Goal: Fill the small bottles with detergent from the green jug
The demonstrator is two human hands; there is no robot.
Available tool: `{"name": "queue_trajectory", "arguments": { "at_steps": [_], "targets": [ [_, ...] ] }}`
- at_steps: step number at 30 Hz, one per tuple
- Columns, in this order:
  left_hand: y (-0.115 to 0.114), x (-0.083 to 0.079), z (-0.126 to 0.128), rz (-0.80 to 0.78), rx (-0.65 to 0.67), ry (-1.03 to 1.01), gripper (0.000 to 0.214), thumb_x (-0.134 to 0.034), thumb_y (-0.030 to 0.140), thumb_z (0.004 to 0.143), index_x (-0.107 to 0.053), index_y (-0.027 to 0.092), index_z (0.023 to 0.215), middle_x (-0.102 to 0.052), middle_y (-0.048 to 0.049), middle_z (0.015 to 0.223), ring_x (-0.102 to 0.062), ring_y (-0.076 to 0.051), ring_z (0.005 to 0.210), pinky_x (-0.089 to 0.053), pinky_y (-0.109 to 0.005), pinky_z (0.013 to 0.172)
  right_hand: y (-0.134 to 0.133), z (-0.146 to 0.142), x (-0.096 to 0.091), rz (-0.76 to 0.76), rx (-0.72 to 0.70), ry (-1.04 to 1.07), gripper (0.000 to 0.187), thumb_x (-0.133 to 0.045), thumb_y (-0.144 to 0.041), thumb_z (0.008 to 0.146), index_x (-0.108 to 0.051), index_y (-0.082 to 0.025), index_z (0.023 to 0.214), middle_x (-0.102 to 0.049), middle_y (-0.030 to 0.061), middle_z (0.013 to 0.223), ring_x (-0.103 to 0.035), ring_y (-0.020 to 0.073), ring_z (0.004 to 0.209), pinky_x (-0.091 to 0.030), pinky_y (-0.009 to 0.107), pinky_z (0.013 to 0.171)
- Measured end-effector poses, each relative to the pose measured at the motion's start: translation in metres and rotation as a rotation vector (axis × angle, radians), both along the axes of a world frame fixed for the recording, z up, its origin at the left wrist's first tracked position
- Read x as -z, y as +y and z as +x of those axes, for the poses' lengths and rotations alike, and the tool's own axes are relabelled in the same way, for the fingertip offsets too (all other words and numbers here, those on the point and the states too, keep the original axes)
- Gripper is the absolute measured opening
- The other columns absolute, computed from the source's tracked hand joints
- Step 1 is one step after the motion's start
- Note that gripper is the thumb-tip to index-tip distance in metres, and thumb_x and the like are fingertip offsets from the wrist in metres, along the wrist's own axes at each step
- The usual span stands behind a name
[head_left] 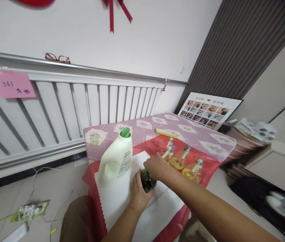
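My left hand (141, 191) is wrapped around a dark green, glossy bottle (148, 179) standing on a white sheet (118, 200). Closed over the top of that bottle is my right hand (155, 166), palm down; what its fingers grip is hidden beneath them. Left of my hands, a pale green detergent jug (116, 159) stands upright, its green spout (125, 132) uncovered. Just beyond my right hand and forearm are several clear spray bottles (179, 161) with yellowish liquid and green-and-grey trigger heads, partly blocked by the arm.
A red cloth (145, 146) lies under the sheet, over a purple patterned tablecloth (142, 126). Near the back lies a yellow-and-white box (166, 132); a small translucent green cup (94, 141) sits at the left corner. The radiator (107, 101) runs behind. Cables and a power strip (16, 233) lie on the floor.
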State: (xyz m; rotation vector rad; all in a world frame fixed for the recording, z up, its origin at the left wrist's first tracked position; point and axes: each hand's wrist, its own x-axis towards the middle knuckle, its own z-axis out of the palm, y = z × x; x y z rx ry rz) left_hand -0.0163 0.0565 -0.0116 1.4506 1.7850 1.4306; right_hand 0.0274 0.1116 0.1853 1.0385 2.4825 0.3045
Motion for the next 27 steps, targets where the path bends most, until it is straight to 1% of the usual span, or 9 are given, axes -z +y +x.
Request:
{"name": "queue_trajectory", "arguments": {
  "at_steps": [4,8,10,12,15,18,20,24,27],
  "targets": [
    [0.0,0.0,0.0,-0.015,0.003,-0.001,0.089,-0.07,0.023,0.059,-0.03,0.018,0.138,-0.047,-0.0145,0.139,-0.043,-0.031,0.129,-0.031,-0.045,0.11,0.001,-0.007,0.002,-0.031,0.044,0.01,0.019,-0.069,-0.018,0.068,-0.072,-0.012,0.086,-0.074,0.0191,0.09,-0.066,0.0353,0.091,-0.035,0.055,0.086],
    [0.0,0.0,0.0,-0.005,-0.002,0.017,0.088,-0.069,0.023,0.059,-0.03,0.016,0.138,-0.047,-0.0153,0.139,-0.042,-0.032,0.13,-0.03,-0.045,0.11,0.003,-0.007,-0.002,-0.088,0.041,0.128,0.041,-0.075,-0.028,0.061,-0.069,-0.016,0.099,-0.072,0.0175,0.102,-0.062,0.0376,0.1,-0.036,0.055,0.088],
    [0.0,-0.001,0.001,-0.002,-0.006,0.019,0.088,-0.069,0.023,0.059,-0.032,0.015,0.138,-0.048,-0.016,0.138,-0.043,-0.032,0.129,-0.03,-0.046,0.11,0.009,0.002,-0.008,-0.114,0.05,0.246,0.044,-0.069,-0.035,0.069,-0.065,-0.019,0.109,-0.07,0.0151,0.11,-0.061,0.0344,0.103,-0.04,0.049,0.088],
    [-0.001,-0.002,0.0,-0.004,-0.008,0.009,0.087,-0.07,0.024,0.059,-0.033,0.016,0.137,-0.049,-0.0157,0.138,-0.044,-0.032,0.128,-0.032,-0.045,0.11,0.019,0.018,-0.013,-0.131,0.088,0.382,0.038,-0.056,-0.033,0.08,-0.06,-0.022,0.117,-0.068,0.0112,0.116,-0.062,0.0285,0.104,-0.043,0.04,0.086],
    [-0.002,-0.003,0.0,-0.004,0.005,-0.012,0.088,-0.071,0.026,0.059,-0.033,0.017,0.138,-0.049,-0.0149,0.138,-0.045,-0.031,0.128,-0.034,-0.042,0.109,0.033,0.05,-0.012,-0.157,0.198,0.559,0.032,-0.041,-0.02,0.087,-0.062,-0.02,0.111,-0.07,0.0097,0.11,-0.065,0.0231,0.096,-0.046,0.033,0.08],
    [-0.001,-0.003,0.0,0.005,0.01,-0.014,0.089,-0.072,0.026,0.059,-0.033,0.014,0.138,-0.048,-0.0162,0.138,-0.044,-0.032,0.128,-0.032,-0.042,0.11,0.036,0.078,0.006,-0.263,0.255,0.693,0.032,-0.048,-0.013,0.079,-0.063,-0.017,0.107,-0.072,0.0103,0.101,-0.066,0.0227,0.089,-0.049,0.034,0.078],
    [-0.001,-0.002,0.0,0.008,0.01,-0.007,0.09,-0.072,0.026,0.059,-0.033,0.014,0.138,-0.048,-0.0168,0.139,-0.044,-0.033,0.128,-0.031,-0.043,0.11,0.032,0.089,0.026,-0.378,0.234,0.79,0.042,-0.056,-0.015,0.074,-0.059,-0.018,0.116,-0.07,0.0088,0.109,-0.065,0.0216,0.099,-0.049,0.034,0.086],
    [0.0,0.001,0.0,0.004,0.012,0.011,0.09,-0.071,0.026,0.059,-0.031,0.013,0.138,-0.047,-0.0173,0.139,-0.043,-0.033,0.129,-0.033,-0.046,0.109,0.019,0.09,0.065,-0.528,0.228,1.001,0.059,-0.058,-0.03,0.078,-0.045,-0.022,0.135,-0.058,0.0111,0.133,-0.056,0.0234,0.12,-0.05,0.037,0.092],
    [0.0,0.003,0.0,0.005,0.005,0.026,0.09,-0.071,0.026,0.059,-0.031,0.013,0.138,-0.047,-0.018,0.139,-0.043,-0.033,0.129,-0.033,-0.046,0.109,0.013,0.084,0.083,-0.56,0.241,1.142,0.057,-0.053,-0.034,0.082,-0.043,-0.023,0.137,-0.057,0.011,0.135,-0.054,0.0249,0.123,-0.049,0.04,0.093]
  ]
}}
